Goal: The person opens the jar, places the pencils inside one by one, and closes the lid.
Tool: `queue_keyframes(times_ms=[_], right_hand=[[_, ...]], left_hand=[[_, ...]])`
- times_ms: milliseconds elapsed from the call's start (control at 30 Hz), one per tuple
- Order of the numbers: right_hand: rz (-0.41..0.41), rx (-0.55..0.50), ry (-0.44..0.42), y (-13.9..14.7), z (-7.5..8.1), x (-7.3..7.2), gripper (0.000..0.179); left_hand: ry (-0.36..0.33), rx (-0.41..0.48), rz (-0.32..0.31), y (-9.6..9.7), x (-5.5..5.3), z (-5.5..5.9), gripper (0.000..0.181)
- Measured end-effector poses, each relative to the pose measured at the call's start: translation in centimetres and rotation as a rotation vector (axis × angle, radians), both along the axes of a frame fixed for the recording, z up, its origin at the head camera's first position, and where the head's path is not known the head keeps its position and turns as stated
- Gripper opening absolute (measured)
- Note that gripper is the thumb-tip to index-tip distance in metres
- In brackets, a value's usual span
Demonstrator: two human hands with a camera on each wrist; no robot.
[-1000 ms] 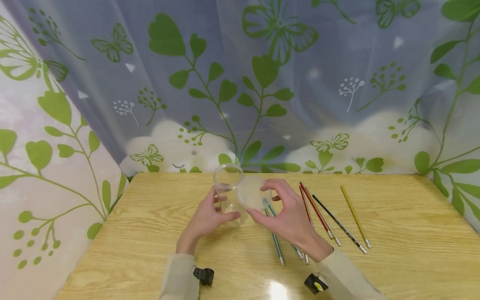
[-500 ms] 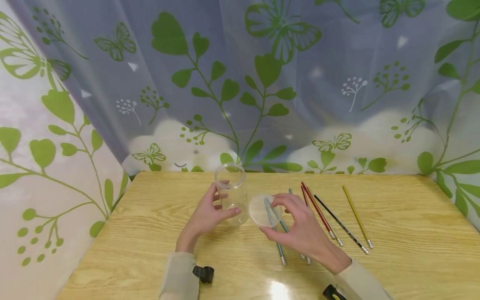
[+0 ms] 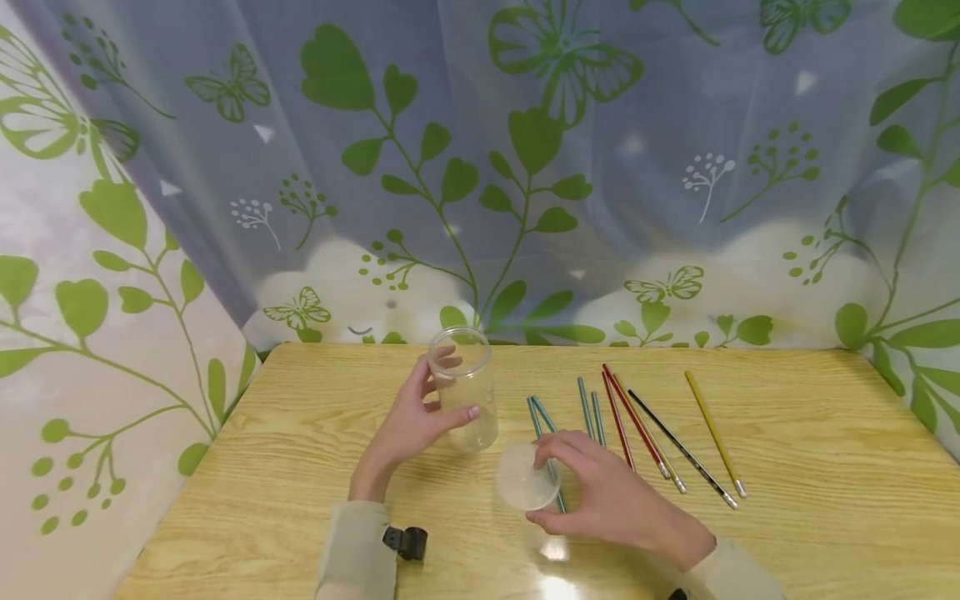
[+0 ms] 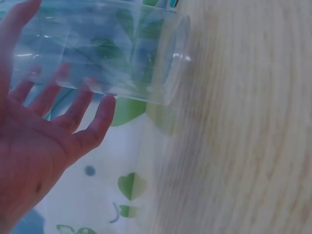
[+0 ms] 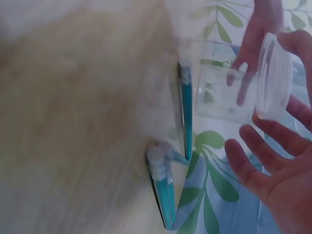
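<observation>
A clear plastic jar [image 3: 480, 392] stands upright and uncapped on the wooden table. My left hand [image 3: 401, 425] holds it from the left, thumb across the front and fingers behind; the left wrist view shows the fingertips against the jar's wall [image 4: 136, 48]. Between thumb and fingers of my right hand [image 3: 603, 500] is a round translucent lid [image 3: 517, 479], pinched at its edge, to the right of the jar and nearer me. In the right wrist view the ring finger and little finger extend away from the lid [image 5: 274, 80].
Several teal pencils [image 3: 585, 408] lie under and behind my right hand, partly hidden. Red pencils [image 3: 633, 417], a black pencil [image 3: 682, 450] and a yellow pencil [image 3: 712, 433] lie farther right. A patterned curtain [image 3: 420, 167] hangs along the table's back edge.
My right hand has carried the lid away from beside the jar's rim, rightward and then toward me. My left hand stays on the jar, which has barely moved.
</observation>
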State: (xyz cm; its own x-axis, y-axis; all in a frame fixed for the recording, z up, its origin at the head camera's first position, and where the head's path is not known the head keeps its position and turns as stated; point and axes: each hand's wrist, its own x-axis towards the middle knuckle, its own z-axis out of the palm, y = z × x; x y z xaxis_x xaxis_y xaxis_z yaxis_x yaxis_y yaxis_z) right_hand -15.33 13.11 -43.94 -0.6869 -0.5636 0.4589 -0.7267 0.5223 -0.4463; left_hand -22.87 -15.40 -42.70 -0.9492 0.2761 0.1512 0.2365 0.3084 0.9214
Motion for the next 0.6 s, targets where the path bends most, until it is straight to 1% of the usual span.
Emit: queue_keyframes(times_ms=[133,267,433,600], right_hand=[[0.078,0.048,-0.001,-0.5,-0.5,0.5,0.049],[0.12,0.098,-0.003,-0.9,-0.9,1.0,0.047],[0.13,0.167,-0.038,-1.4,-1.0,1.3,0.045],[0.124,0.253,-0.078,-1.7,-0.9,1.5,0.045]], left_hand=[[0.017,0.019,-0.005,0.1,-0.1,0.2,0.084],[0.028,0.029,-0.01,0.3,-0.2,0.4,0.086],[0.035,0.023,-0.01,0.4,-0.3,0.8,0.09],[0.028,0.019,-0.006,0.5,-0.4,0.9,0.089]])
